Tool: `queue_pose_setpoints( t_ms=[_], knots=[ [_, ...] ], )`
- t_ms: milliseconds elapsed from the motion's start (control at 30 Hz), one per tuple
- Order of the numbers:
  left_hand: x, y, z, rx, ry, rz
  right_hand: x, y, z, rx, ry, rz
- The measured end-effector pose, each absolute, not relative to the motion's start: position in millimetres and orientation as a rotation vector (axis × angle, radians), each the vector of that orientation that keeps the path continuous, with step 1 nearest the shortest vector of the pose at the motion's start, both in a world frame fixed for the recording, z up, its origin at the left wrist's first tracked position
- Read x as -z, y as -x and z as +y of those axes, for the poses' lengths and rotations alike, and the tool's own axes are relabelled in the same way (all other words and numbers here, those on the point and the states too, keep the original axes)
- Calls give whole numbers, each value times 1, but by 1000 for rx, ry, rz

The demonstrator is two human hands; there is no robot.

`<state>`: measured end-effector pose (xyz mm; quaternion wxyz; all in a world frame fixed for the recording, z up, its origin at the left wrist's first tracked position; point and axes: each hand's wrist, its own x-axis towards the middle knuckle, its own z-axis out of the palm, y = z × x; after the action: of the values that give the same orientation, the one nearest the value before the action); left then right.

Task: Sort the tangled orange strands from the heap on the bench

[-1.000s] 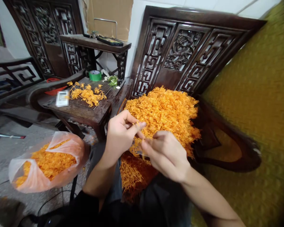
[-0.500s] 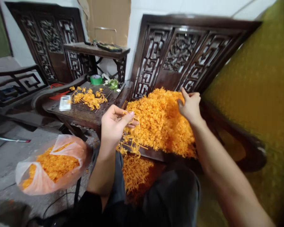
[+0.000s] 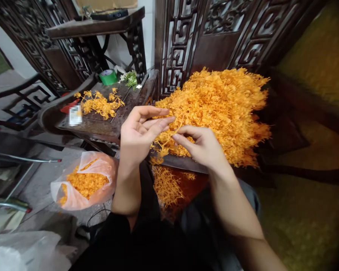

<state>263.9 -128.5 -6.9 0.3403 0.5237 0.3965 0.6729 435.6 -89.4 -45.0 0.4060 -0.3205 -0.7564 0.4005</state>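
Head view: my right hand [image 3: 205,148] fingers pinch an orange strand [image 3: 172,136] slanting up-right, touching my left hand [image 3: 138,135] fingers, loosely apart

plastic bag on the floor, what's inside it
The plastic bag holds loose orange strands, the same kind as the big orange pile on the seat. The bag's mouth is open; its cloudy film hides whatever lies deeper.

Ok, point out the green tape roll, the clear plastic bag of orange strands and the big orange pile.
green tape roll [image 3: 108,76], head view, its side.
clear plastic bag of orange strands [image 3: 101,165], head view, upper flap.
big orange pile [image 3: 223,105], head view, middle.
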Motion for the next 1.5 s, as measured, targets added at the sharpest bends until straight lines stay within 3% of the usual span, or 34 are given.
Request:
queue_pose_setpoints(
  t_ms=[200,467,700,867,1033,1167,1333,1500],
  knots=[
    [5,-259,-129,-2077,-1453,1198,50,-459,-72,-1394,782,-1431],
    [3,-278,-145,-1396,-1793,1319,49,-463,-82,-1288,674,-1421],
    [15,-289,-129,-1479,-1687,1206,44,-464,-96,-1069,622,-1679],
    [18,-282,-123,-1434,-1557,857,43,-462,-99,-1427,507,-1813],
    [20,-278,-124,-1427,-1642,1083,49,-464,-96,-1700,477,-1539],
    [15,-272,-128,-1341,-2012,1289,50,-464,-93,-1769,551,-1477],
    [11,-256,-128,-1094,-2251,1188,44,-467,-93,-1809,653,-1347],
    [13,-253,-123,-1229,-2188,1196,27,-491,-92,-1683,727,-1103]
  ],
)
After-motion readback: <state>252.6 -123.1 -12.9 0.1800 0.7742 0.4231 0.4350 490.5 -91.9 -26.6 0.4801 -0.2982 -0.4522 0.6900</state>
